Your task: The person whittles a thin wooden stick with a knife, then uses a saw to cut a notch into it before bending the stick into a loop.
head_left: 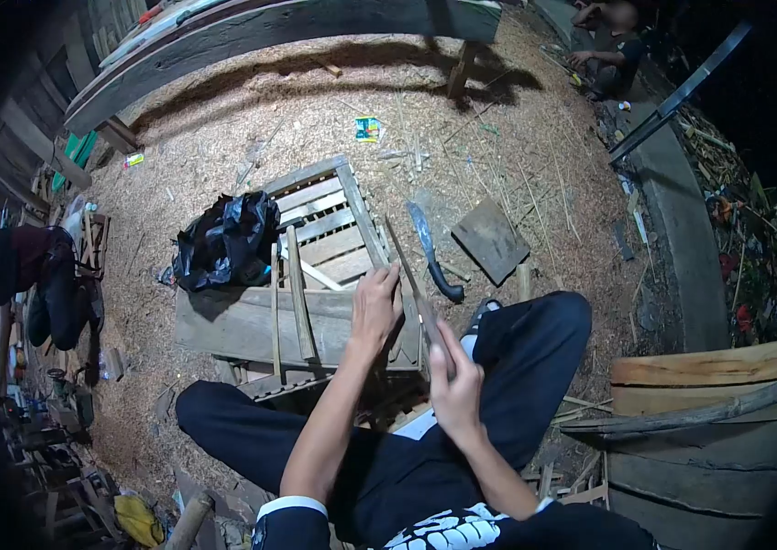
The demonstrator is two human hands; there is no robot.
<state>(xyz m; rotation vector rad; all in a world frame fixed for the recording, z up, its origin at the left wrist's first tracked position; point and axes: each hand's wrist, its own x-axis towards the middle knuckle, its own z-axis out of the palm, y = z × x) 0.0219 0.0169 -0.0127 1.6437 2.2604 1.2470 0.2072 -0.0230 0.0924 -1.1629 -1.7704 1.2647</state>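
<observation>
My right hand [455, 380] is wrapped round the lower end of a long narrow knife [420, 307], its handle hidden in my fingers. The pointed blade slants up and away past the crate's right side. Close to its left side, my left hand [377, 307] is closed with fingers pressed together at the edge of a slatted wooden crate [324, 211]; whatever it pinches is hidden. Across the crate's near part lies a wide board [223, 321]. Two thin wood strips [299, 293] rest on it, beside a crumpled black plastic bag [228, 240].
A machete [423, 229] with a dark curved handle and a square wooden board [491, 240] lie on shavings-covered ground. A long bench [269, 55] spans the back. One person [40, 266] bends at left; another person [610, 55] sits at far right. Curved planks [709, 385] stand near right.
</observation>
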